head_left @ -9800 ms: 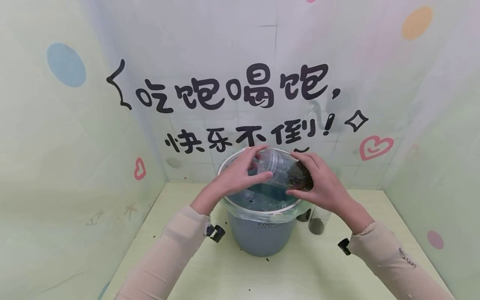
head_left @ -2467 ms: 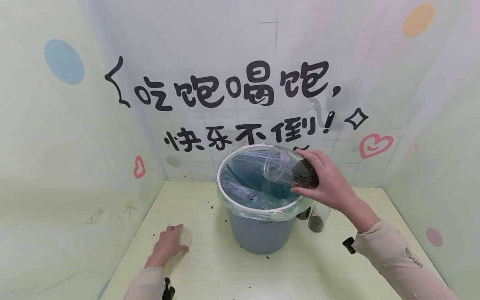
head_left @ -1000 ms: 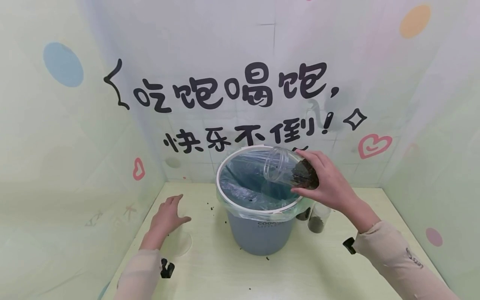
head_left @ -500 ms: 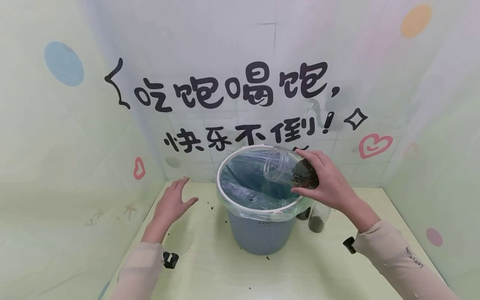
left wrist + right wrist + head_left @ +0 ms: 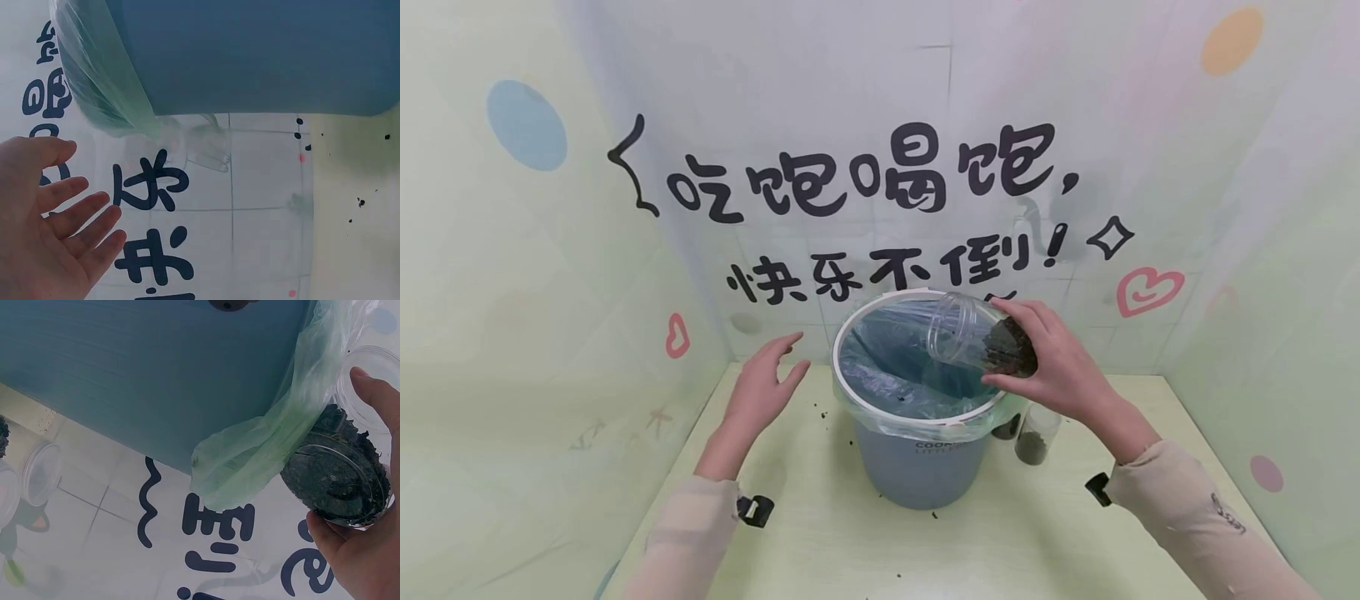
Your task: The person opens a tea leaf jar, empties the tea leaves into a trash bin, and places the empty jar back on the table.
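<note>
My right hand (image 5: 1060, 367) grips a clear plastic jar (image 5: 972, 337) around its base, with dark dried flakes gathered at that end. The jar is lidless and tilted, its mouth over a blue bin (image 5: 917, 471) lined with a thin greenish bag (image 5: 880, 383). In the right wrist view, the jar's base (image 5: 337, 478) shows dark flakes through the plastic. My left hand (image 5: 762, 390) hovers left of the bin, apart from its rim and holding nothing. In the left wrist view, its fingers (image 5: 94, 231) are loosely spread, beside the hanging bag edge (image 5: 119, 87).
Two more clear jars with dark contents, the nearer jar (image 5: 1033, 437) and a partly hidden jar (image 5: 1007, 427), stand right of the bin. Dark crumbs (image 5: 935, 515) are scattered on the pale table (image 5: 820, 533). Printed curtain-like walls (image 5: 880, 83) enclose the back and sides.
Both hands held the jar earlier; then my left hand was at a round clear lid on the table. It has since risen forward, towards the bin. My right hand and jar have stayed put recently.
</note>
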A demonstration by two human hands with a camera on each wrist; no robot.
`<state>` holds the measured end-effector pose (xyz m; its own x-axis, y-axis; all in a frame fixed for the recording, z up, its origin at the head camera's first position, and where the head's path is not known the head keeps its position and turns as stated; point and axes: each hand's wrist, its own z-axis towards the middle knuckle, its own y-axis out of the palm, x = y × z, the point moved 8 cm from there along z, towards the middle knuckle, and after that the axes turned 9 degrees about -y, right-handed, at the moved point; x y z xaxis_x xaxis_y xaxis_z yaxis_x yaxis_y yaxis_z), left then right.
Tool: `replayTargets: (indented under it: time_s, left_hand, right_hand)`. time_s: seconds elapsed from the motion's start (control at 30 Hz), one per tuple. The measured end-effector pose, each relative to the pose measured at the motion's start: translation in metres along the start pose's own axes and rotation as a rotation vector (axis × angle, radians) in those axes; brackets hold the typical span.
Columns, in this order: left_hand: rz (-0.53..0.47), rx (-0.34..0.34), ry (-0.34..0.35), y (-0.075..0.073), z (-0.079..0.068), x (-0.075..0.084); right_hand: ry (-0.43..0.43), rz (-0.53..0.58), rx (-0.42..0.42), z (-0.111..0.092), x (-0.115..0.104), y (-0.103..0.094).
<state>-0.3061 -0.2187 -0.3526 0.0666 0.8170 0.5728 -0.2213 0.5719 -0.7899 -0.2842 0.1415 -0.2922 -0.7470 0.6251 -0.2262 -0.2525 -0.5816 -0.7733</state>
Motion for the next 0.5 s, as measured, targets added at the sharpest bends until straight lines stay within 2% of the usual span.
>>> replayTargets:
  time_s: [0.23, 0.5]
  left_hand:
    - [-0.154, 0.008, 0.062, -0.003, -0.003, 0.025]
    - [-0.116, 0.017, 0.092, 0.004, -0.003, 0.039]
  right_hand:
    - [-0.005, 0.000, 0.003, 0.000, 0.000, 0.000]
    - [-0.005, -0.001, 0.005, 0.000, 0.000, -0.001]
